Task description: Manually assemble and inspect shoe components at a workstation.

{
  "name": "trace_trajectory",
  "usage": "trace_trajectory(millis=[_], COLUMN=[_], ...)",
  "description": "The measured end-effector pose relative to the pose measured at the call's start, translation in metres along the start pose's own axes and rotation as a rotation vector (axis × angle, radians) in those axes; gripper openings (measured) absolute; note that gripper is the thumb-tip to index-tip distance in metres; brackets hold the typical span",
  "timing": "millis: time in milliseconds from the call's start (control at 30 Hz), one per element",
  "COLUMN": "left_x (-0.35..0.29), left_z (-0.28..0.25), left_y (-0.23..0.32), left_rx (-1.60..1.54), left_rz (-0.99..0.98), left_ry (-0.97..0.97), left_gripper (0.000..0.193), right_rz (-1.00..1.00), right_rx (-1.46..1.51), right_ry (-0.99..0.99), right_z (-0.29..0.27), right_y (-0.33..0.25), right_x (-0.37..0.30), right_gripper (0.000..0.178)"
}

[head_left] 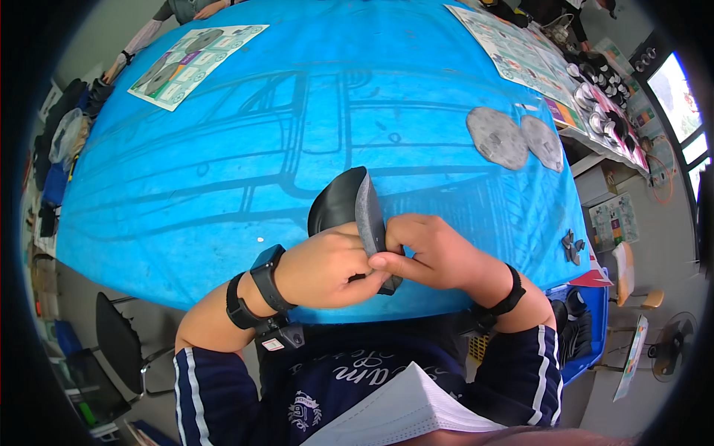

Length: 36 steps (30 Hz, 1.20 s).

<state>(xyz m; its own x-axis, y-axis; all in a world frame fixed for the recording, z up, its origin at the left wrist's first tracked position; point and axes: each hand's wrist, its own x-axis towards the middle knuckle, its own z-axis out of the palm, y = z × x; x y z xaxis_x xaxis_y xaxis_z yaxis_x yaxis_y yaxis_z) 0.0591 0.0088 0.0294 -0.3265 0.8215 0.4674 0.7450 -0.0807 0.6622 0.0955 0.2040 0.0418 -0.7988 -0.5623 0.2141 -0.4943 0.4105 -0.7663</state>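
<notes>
Black and glossy on its curved outer face, the shoe-shaped shell (338,204) carries a flat grey felt-like insole (368,212) against its open side, the grey layer rough and matte beside the smooth black. The piece is held on edge just above the near rim of the desk (223,149), its long axis running from 6 o'clock up to 12 o'clock, rounded tip pointing away from the person and the grey face turned toward 3 o'clock.

The left hand (331,269) comes in from 7 o'clock, wrist bent inward, fingers curled shut on the lower part of the shell, thumb reaching across to the grey edge. The right hand (439,256) enters from 4 o'clock and is likewise clamped on the piece, fingertips pinching the insole's lower edge where the two hands meet. Both wrists wear black straps, the left one with a small black device.

The desk is covered with a bright blue fibrous cloth marked with dark lines. Toward 2 o'clock, well apart from the hands, two loose grey insoles (513,139) lie flat on the cloth. A printed sheet (195,63) lies toward 10 o'clock.
</notes>
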Motion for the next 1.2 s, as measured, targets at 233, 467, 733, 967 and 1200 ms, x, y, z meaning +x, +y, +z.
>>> trace_trajectory(millis=[233, 467, 733, 967, 1200], left_x=[-0.003, -0.007, -0.002, 0.000, 0.000], left_z=[-0.008, -0.011, -0.020, -0.016, -0.003], left_y=[-0.015, -0.017, -0.012, -0.015, -0.015], left_rx=[-0.211, -0.501, -0.729, -0.458, -0.410], left_rz=[-0.127, -0.653, -0.672, -0.653, -0.602], left_ry=[-0.111, -0.024, -0.044, -0.067, 0.117], left_gripper=[0.019, 0.030, 0.026, 0.038, 0.030], right_rz=[-0.055, -0.002, 0.072, 0.027, 0.132], right_rx=[0.117, 0.277, 0.241, 0.227, -0.117], right_ry=[-0.093, -0.086, -0.047, 0.023, -0.134], right_z=[-0.008, -0.002, 0.003, 0.006, -0.005], right_y=[0.006, 0.014, 0.020, 0.017, 0.016], right_x=[0.003, 0.006, 0.007, 0.006, 0.011], right_gripper=[0.026, 0.023, 0.021, 0.022, 0.044])
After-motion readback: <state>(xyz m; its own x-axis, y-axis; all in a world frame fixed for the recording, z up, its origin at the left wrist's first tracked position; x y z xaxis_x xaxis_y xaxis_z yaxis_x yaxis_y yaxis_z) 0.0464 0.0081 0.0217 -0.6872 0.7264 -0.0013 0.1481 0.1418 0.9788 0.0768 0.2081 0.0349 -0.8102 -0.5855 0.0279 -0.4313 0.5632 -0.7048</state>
